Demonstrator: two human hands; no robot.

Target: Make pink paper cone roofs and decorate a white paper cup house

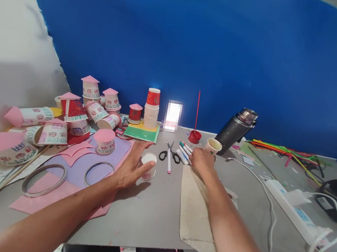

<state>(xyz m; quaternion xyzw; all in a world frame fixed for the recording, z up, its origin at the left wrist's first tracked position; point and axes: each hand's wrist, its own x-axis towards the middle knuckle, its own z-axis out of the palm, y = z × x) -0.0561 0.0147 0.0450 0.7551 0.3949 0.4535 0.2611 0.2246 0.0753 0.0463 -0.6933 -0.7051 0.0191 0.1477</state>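
My left hand point(133, 167) is open, fingers stretched forward and thumb apart. Beside it a small white paper cup point(147, 174) stands on the table, partly covered by my thumb. My right hand point(203, 161) has its fingers curled together at the ends of several white markers point(183, 154) lying in a bunch; the fingertips are partly hidden, but they appear closed on a marker. Between the hands lie black-handled scissors point(168, 149), with a single pink-capped marker point(168, 162) across them. A beige cloth point(191, 210) lies under my right forearm.
Paper-cup houses with pink roofs point(105, 137) crowd the left, near tape rolls point(44, 181) and pink paper point(44, 200). Stacked cups point(150, 117) stand at the back. A dark flask point(234, 130), a patterned cup point(213, 145) and a corded power strip point(297, 212) are on the right.
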